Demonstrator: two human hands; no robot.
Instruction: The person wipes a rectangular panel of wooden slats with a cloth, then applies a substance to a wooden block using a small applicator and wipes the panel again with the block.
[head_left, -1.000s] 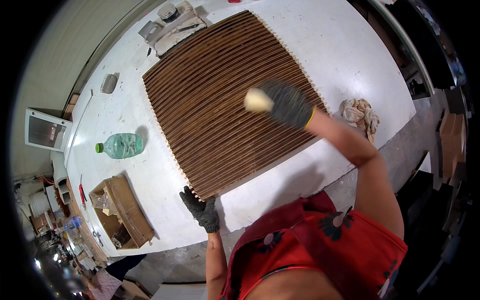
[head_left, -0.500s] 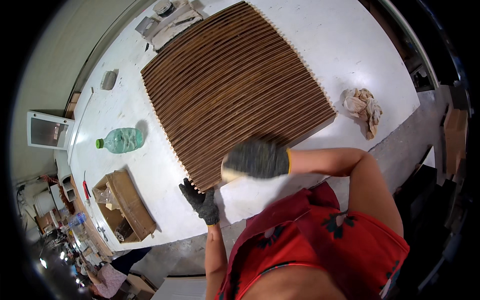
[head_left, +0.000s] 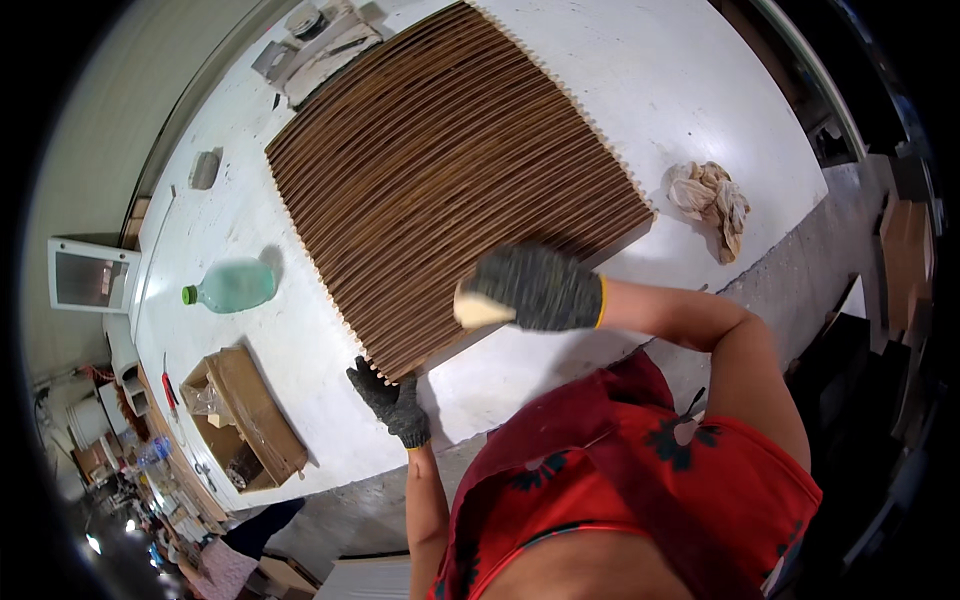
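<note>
A large dark brown ribbed wooden panel (head_left: pixel 450 180), or a row of narrow slats laid side by side, lies on the white table (head_left: pixel 640 70). Pale toothed ends line its left and right edges. My right hand (head_left: pixel 537 288), in a dark knit glove with a yellow cuff, is closed on a pale cream block (head_left: pixel 482 309) over the panel's near edge. What the block is made of, I cannot tell. My left hand (head_left: pixel 395 408), gloved alike, grips the panel's near left corner, some fingers hidden beneath or beside it.
Left of the panel lie a green-capped bottle (head_left: pixel 235 287), an opened cardboard box (head_left: pixel 255 425) and a red-handled tool (head_left: pixel 169 388). A crumpled cloth (head_left: pixel 712 205) is on the right. A tray with tools (head_left: pixel 325 55) sits at the far left. Another person (head_left: pixel 225 565) is at lower left.
My right hand, blurred before, has moved slightly right and up with the cream block. My left hand stays at the corner. The whole view has shifted a little.
</note>
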